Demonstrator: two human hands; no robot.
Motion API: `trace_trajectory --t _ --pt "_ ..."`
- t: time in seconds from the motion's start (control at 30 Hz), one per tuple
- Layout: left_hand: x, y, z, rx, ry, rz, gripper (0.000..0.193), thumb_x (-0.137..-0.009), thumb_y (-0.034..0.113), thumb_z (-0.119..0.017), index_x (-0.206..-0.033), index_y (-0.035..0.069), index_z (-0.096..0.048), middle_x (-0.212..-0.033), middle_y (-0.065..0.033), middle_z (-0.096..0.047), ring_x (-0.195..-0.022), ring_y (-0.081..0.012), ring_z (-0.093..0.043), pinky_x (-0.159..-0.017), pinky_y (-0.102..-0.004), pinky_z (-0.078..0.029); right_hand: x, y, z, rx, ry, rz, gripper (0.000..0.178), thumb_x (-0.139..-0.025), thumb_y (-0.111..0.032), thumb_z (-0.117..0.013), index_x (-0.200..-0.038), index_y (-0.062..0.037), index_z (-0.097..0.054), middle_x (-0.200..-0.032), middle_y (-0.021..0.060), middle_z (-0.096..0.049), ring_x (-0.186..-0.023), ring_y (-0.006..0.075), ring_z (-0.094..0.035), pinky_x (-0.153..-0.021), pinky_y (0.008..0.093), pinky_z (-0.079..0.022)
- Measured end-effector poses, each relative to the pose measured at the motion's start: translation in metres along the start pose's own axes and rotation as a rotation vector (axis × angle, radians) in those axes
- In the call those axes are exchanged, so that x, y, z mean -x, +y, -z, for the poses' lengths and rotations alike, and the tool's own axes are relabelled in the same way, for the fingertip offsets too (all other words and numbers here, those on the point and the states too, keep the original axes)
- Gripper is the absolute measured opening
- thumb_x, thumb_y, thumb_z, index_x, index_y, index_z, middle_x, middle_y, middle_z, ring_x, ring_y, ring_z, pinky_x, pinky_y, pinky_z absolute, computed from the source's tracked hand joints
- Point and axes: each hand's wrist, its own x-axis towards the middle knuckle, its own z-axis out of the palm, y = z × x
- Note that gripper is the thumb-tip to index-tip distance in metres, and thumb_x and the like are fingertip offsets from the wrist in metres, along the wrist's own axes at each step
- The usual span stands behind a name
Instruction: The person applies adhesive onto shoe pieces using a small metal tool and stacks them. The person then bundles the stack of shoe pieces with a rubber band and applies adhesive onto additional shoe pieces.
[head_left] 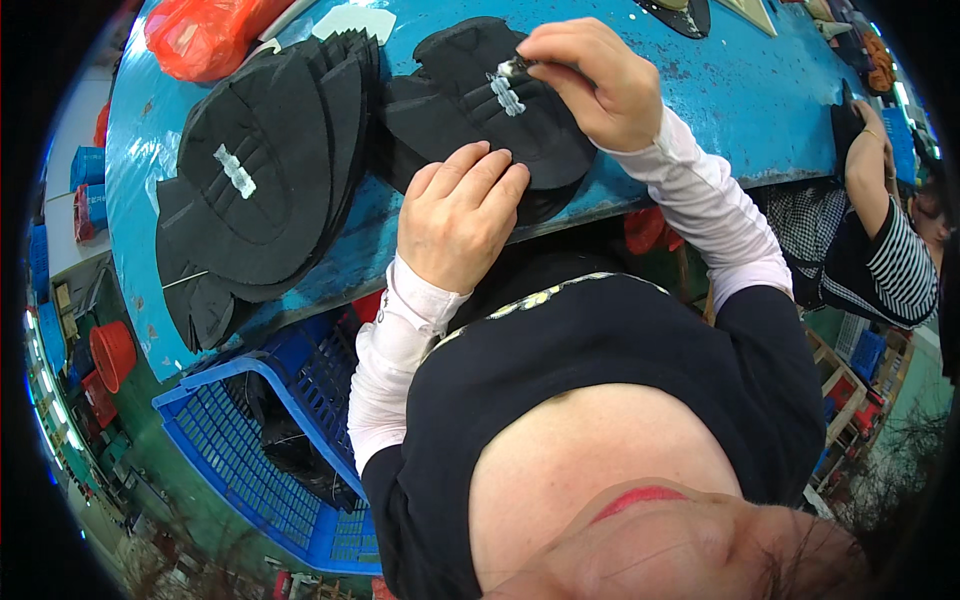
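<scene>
Blue-painted and worn, the counter [730,105] spans the top of the frame. At upper centre lies a black flat piece [555,150] bearing a whitish streak [508,96]. The left hand [455,220] rests slightly parted fingers on its lower part; the right hand [600,90] pinches a white-tipped object [512,67], too small to identify. Stacked black pieces [285,130] lie at upper left.
</scene>
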Motion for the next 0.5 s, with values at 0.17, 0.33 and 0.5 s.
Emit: trace_trajectory --t 0.17,0.33,0.5 --pt "-0.001 0.002 -0.002 0.019 0.008 0.007 0.03 -0.074 0.003 -0.074 -0.103 0.011 -0.073 -0.109 -0.0042 -0.073 -0.108 -0.0239 -0.069 -0.084 -0.0362 -0.051 0.0 0.009 -0.009 0.018 -0.074 0.044 0.025 -0.084 0.007 -0.074 -0.107 -0.0009 -0.071 -0.106 0.0125 -0.072 -0.097 0.0277 -0.069 -0.084 0.0331 -0.056" --pt "0.001 0.002 -0.001 0.026 0.018 0.01 0.03 -0.074 0.004 -0.075 -0.103 0.01 -0.073 -0.108 -0.0043 -0.073 -0.108 -0.024 -0.069 -0.084 -0.0365 -0.052 -0.002 0.009 -0.01 0.007 -0.163 0.086 0.025 -0.084 0.007 -0.073 -0.108 -0.0003 -0.07 -0.105 0.0124 -0.072 -0.099 0.0265 -0.069 -0.085 0.0325 -0.056" --pt "-0.002 0.0 0.005 0.021 0.008 -0.008 0.03 -0.074 0.005 -0.075 -0.103 0.01 -0.073 -0.108 -0.0047 -0.073 -0.106 -0.0241 -0.069 -0.082 -0.0352 -0.052 0.005 -0.008 0.022 -0.139 -0.138 -0.2 0.023 -0.089 0.006 -0.072 -0.111 -0.0001 -0.069 -0.107 0.0101 -0.071 -0.1 0.0201 -0.068 -0.086 0.0305 -0.055"
